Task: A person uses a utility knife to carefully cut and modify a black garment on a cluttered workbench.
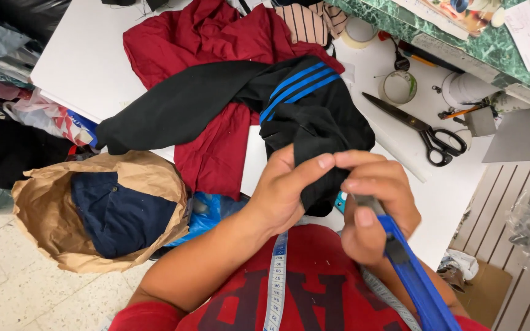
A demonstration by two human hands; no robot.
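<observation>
Left hand (286,193) pinching a fold of the black garment (314,122) with blue stripes, near the front edge of the white table (81,61). Right hand (375,205) gripping a blue utility knife (409,270), fingertips touching the same fold. Black scissors (421,130) lying toward the right edge

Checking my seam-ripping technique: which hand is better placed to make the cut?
Probably right: the right hand already grips the blue utility knife beside the black garment, which the left hand pinches.

blue cutter (415,279) runs off bottom edge; blade hidden | garment in paper bag (62,202) half hidden
</observation>
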